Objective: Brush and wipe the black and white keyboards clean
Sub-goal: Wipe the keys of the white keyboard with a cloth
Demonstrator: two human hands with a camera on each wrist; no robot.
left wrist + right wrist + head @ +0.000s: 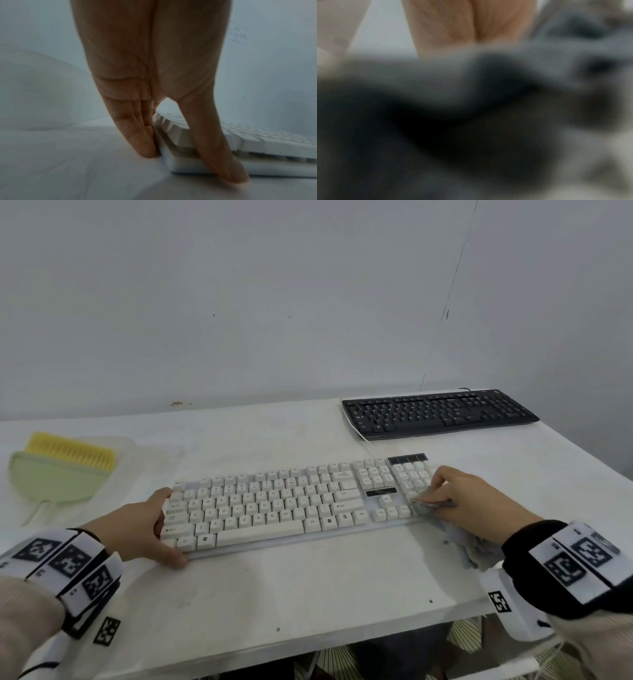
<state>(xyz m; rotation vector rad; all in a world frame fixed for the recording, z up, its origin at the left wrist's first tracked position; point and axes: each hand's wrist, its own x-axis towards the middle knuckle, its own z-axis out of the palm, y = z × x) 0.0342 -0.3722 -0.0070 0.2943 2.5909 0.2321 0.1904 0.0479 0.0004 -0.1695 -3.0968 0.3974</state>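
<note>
The left hand clasps the left end of the white keyboard, thumb along its front edge and fingers straight against its end wall, as the left wrist view shows. The right hand rests on the keyboard's right end, fingers curled round a grey cloth that it presses on the keys below the number pad; the rest of the cloth bunches under the wrist on the counter. The right wrist view is a blur of grey cloth and palm and adds nothing more. The white keyboard lies flat near the front of the counter, slightly askew, its right end farther away. Farther left, apart from it, a yellow brush lies with a pale green dustpan. At the far right, by the wall, sits the black keyboard, well clear of both hands, with a white cable running past its left end.
</note>
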